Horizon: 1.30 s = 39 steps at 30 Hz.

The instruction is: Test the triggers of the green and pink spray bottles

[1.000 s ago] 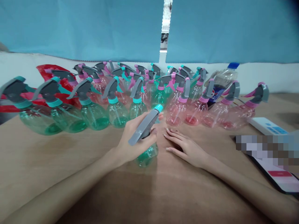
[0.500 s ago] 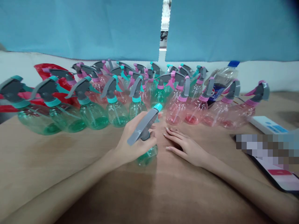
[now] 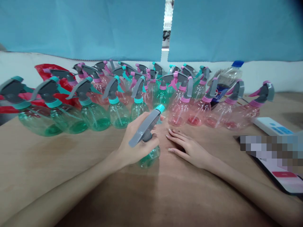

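Observation:
My left hand (image 3: 136, 140) is closed around the neck of a green spray bottle (image 3: 151, 157), which has a grey trigger head with a turquoise nozzle. The bottle is upright or slightly tilted, its nozzle toward the rows behind; whether its base touches the table cannot be told. My right hand (image 3: 189, 148) lies flat on the wooden table (image 3: 180, 195), fingers stretched out and nothing in them. Beyond my left hand stands a row of green spray bottles (image 3: 96, 118) with turquoise collars. Pink spray bottles (image 3: 199, 113) with pink collars stand past my right hand.
More spray bottles (image 3: 163, 94), green and pink mixed, crowd the back. A large soda bottle (image 3: 227, 80) with a blue cap leans at back right. Red plastic (image 3: 44, 72) lies at back left. On the right are a phone (image 3: 272, 167) and a white box (image 3: 272, 126).

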Motion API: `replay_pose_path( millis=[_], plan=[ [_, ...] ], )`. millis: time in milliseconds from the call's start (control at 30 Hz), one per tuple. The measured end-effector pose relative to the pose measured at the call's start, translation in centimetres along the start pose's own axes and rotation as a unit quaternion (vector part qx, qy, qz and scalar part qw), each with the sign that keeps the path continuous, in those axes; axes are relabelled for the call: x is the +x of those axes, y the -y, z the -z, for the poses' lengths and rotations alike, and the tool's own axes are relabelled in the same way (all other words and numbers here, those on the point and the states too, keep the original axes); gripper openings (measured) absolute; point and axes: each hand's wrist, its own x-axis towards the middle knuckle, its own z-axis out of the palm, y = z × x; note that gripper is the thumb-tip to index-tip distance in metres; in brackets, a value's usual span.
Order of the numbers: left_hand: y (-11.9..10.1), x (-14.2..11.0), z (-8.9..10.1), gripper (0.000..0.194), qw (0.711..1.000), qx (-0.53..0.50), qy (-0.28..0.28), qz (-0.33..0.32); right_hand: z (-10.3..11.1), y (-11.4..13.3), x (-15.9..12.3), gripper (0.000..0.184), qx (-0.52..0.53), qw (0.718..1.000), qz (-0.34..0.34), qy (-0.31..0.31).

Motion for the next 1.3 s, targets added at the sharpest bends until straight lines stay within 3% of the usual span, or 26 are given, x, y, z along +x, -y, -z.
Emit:
replay_pose_path(
  millis=[633, 1067, 1300],
  plan=[
    [-1.1, 0.8, 0.4, 0.025, 1.0, -0.009, 0.011, 0.001, -0.1, 0.0, 0.0, 0.055, 0.001, 1.0, 0.004, -0.005],
    [-1.3, 0.9, 0.3, 0.024, 0.999, -0.015, -0.025, -0.024, 0.0, 0.0, 0.0, 0.055, -0.003, 1.0, -0.002, 0.003],
    [-0.9, 0.8, 0.4, 0.041, 0.999, -0.03, 0.01, -0.004, 0.0, 0.0, 0.0, 0.057, -0.02, 1.0, -0.003, 0.017]
  ],
)
